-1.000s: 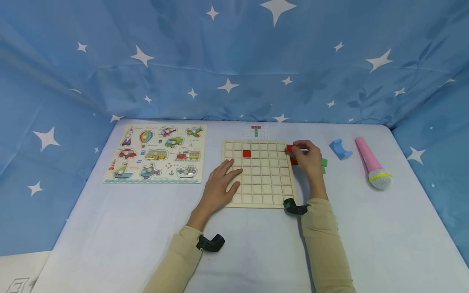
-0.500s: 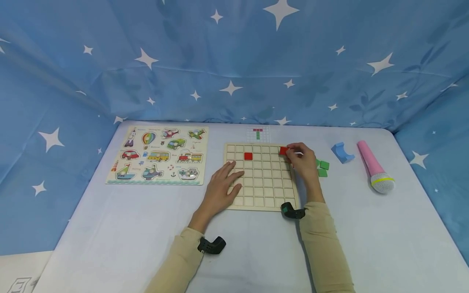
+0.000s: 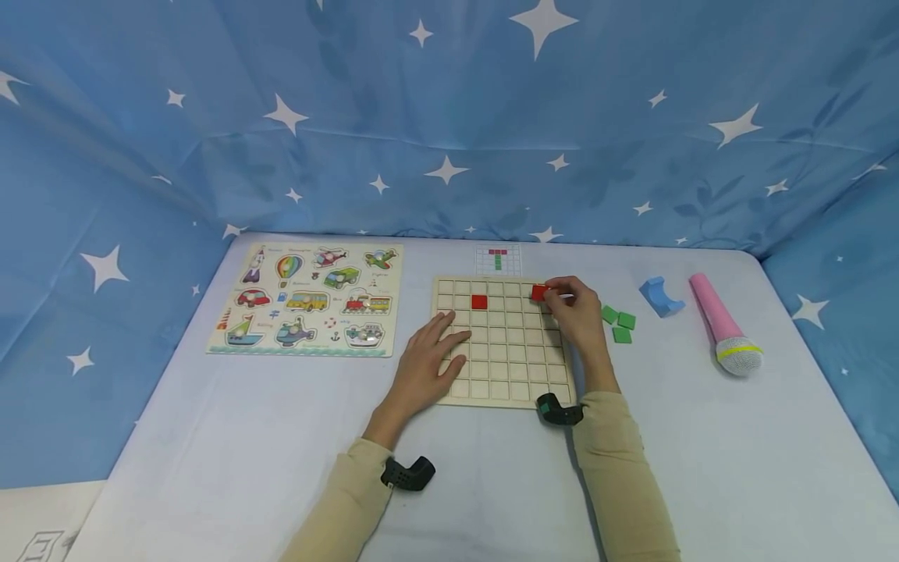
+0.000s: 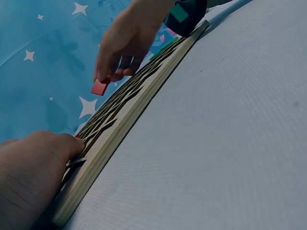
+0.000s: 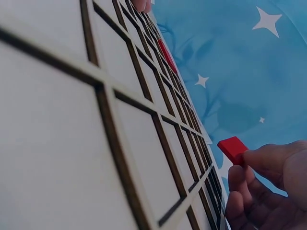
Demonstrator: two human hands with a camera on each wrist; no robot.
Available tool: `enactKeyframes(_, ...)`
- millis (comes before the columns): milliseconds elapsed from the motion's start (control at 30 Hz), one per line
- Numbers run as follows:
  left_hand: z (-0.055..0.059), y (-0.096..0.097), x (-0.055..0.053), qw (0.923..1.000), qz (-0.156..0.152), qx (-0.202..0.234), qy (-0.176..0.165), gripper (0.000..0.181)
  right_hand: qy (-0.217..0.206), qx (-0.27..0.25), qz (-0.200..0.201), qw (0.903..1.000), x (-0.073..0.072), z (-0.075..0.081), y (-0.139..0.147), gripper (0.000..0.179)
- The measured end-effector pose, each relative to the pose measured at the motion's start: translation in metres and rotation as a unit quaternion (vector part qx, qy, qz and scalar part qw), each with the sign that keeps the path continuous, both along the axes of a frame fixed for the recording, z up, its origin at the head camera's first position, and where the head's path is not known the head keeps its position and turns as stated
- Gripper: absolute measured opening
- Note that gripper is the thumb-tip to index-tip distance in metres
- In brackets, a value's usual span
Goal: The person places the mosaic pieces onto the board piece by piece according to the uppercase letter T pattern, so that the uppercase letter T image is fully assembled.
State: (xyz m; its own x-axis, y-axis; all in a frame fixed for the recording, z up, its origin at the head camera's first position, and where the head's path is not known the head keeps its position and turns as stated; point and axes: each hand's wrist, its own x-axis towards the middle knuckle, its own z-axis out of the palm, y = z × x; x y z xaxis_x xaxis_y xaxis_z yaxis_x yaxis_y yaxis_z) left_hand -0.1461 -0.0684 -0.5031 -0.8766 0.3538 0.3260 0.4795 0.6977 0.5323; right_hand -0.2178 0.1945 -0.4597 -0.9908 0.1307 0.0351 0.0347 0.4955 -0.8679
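A wooden grid board (image 3: 499, 390) lies on the table, with one red square tile (image 3: 479, 302) set in a cell of its second row. My left hand (image 3: 424, 359) rests with spread fingers on the board's left side. Over the upper right corner, my right hand (image 3: 579, 312) pinches another red square tile (image 5: 232, 149) between thumb and fingertips. In the left wrist view, this held tile (image 4: 99, 87) hangs tilted above the grid. Several green square tiles (image 3: 622, 335) lie just right of the right hand.
Behind the board lies a grid card (image 3: 499, 260) with a red and green T pattern. A vehicle puzzle board (image 3: 386, 347) is at the left. A blue arch block (image 3: 662, 298) and a pink toy microphone (image 3: 723, 324) lie to the right. A blue curtain (image 3: 449, 117) stands behind.
My right hand has carried the red tile leftward from beside the board to over its upper right corner, uncovering more of the green tiles. My left hand has stayed on the board.
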Motion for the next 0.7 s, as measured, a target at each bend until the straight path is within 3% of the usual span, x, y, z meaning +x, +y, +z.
enactKeyframes(500, 0.003, 0.000, 0.002, 0.9998, 0.005, -0.003, -0.021, 0.036, 0.019, 0.010, 0.038, 0.9991, 0.003, 0.001, -0.008, 0.021)
enactKeyframes(700, 0.004, 0.001, 0.002, 0.9999, 0.004, 0.001, -0.012, 0.036, 0.024, 0.017, 0.057, 0.9979, 0.002, 0.001, -0.015, 0.021)
